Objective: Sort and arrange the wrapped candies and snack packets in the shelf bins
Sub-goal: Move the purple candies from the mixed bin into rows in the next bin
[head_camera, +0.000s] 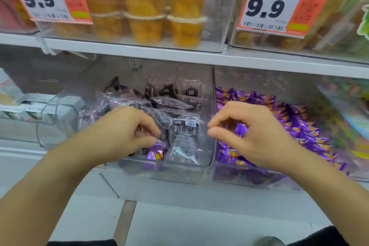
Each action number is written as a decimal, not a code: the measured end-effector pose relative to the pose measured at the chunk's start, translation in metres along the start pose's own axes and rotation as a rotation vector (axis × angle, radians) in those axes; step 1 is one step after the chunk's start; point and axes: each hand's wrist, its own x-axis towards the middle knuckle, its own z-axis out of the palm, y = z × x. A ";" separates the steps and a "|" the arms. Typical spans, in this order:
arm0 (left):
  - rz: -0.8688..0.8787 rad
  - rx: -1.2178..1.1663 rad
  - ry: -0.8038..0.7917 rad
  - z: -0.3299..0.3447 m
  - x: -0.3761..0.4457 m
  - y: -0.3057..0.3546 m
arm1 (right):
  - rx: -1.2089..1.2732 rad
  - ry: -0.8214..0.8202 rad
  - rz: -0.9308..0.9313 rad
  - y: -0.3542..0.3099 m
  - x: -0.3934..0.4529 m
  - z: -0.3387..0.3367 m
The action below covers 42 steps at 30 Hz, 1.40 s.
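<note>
Purple stray candy [154,154] lies low centre in the dark-packet bin [179,168], just under our left hand [127,132], nearer, fingers curled, grasp unclear; right hand [245,132] loosely curled, empty.

One head-worn wide-angle view looks forward and down, close to the clear shelf bins [207,158] at arm's reach.

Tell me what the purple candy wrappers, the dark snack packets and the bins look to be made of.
Purple candy wrappers: likely metallised foil or film, shiny with crinkled bright glints.
Dark snack packets: thin clear plastic film, glossy; dark contents and printing show through.
Bins: rigid clear plastic, probably acrylic; the goods are visible through the smooth walls.
</note>
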 end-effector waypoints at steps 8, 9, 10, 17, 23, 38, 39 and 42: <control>-0.040 0.144 -0.101 0.023 0.018 -0.003 | -0.221 -0.404 -0.032 -0.024 0.065 0.038; -0.050 0.174 -0.098 0.026 0.021 -0.002 | -0.268 -0.467 -0.013 -0.025 0.071 0.043; -0.060 0.187 -0.096 0.029 0.025 -0.002 | -0.291 -0.503 0.002 -0.026 0.077 0.048; -0.114 -0.118 -0.048 0.033 0.020 -0.014 | -0.220 -0.487 0.095 -0.018 0.081 0.056; -0.082 -0.528 0.020 0.018 -0.005 -0.021 | -0.168 -0.519 0.126 -0.019 0.086 0.061; -0.276 -1.375 0.201 -0.023 -0.047 -0.046 | 0.676 -0.154 0.326 -0.056 0.115 0.119; -0.297 -1.368 0.250 -0.023 -0.049 -0.050 | 0.624 -0.192 0.308 -0.057 0.118 0.120; -0.369 -1.142 0.461 -0.018 -0.051 -0.066 | 0.545 -0.331 0.320 -0.059 0.135 0.115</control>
